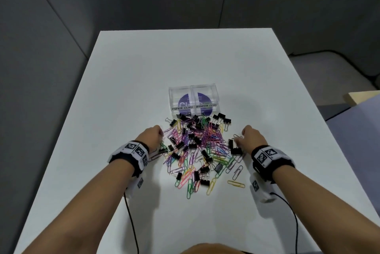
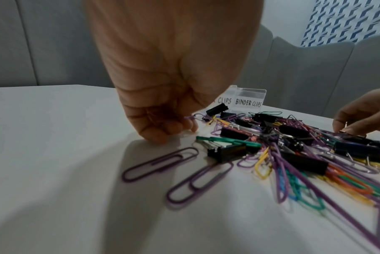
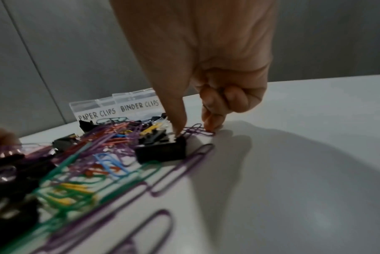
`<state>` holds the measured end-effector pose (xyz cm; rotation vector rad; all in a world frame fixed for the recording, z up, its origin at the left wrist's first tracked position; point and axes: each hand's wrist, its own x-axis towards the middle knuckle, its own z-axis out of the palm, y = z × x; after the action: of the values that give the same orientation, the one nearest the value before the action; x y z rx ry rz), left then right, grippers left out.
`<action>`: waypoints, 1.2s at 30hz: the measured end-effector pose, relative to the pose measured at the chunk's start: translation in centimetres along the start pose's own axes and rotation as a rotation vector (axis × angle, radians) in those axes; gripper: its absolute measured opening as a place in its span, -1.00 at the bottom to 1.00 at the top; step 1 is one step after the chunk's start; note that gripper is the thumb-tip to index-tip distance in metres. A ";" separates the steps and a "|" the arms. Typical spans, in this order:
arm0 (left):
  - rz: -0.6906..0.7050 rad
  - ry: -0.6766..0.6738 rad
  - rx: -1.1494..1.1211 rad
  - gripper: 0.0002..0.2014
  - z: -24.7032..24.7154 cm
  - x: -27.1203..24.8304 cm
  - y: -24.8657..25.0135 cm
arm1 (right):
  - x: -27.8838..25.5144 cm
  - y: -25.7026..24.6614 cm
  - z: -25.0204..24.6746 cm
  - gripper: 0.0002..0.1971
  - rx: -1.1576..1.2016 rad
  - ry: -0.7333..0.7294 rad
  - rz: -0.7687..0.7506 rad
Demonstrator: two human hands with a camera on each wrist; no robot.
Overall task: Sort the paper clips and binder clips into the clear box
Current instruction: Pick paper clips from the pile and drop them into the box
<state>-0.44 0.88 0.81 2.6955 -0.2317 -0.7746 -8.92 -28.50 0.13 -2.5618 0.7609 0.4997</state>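
Bare forearms, no sleeves. Each wrist: black strap w/ white block carrying black-and-white square fiducial markers: left wristband [image 1: 131, 156], right wristband [image 1: 269, 157]. White camera pod under each; thin black cable exits toward 6 o'clock.

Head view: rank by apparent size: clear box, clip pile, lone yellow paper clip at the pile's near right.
1. clip pile, widest spread.
2. clear box, clearly smaller than the pile; it sits farther from the camera, so it may read slightly small.
3. yellow paper clip, smallest by far.
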 end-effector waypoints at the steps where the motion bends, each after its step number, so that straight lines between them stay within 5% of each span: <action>1: -0.009 0.004 -0.013 -0.74 0.1 0.1 0.1 | 0.0 -0.5 0.3 -0.66 0.000 0.004 0.008; 6: -0.056 0.027 0.018 -0.67 0.8 0.8 0.7 | 0.2 -2.8 1.0 -0.90 -0.044 0.010 -0.022; 13: 0.008 0.074 0.192 -0.60 0.9 1.3 2.1 | 1.2 -3.7 1.3 -0.55 -0.044 -0.090 -0.055; 20: 0.104 0.070 0.096 -0.69 0.7 0.9 1.0 | 0.7 -3.2 0.2 -0.70 0.011 -0.154 -0.123; 24: 0.134 0.073 0.051 -0.65 0.5 0.0 0.2 | 0.1 -2.4 -0.9 -0.96 0.064 -0.167 -0.188; 29: 0.122 0.028 0.099 -0.59 0.4 -0.8 0.0 | -0.3 -1.6 -1.5 -0.74 0.109 -0.131 -0.152; 33: 0.131 0.097 0.086 -0.73 0.0 -1.0 0.1 | -0.6 -1.4 -1.3 -0.77 0.215 -0.127 -0.096; 36: 0.120 0.150 0.126 -0.61 -0.1 -0.9 0.3 | -0.5 -1.3 -0.9 -0.81 0.282 -0.143 -0.071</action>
<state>-1.22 0.87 1.42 2.8102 -0.4147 -0.5369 -8.37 -27.75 1.50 -2.2575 0.6383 0.5069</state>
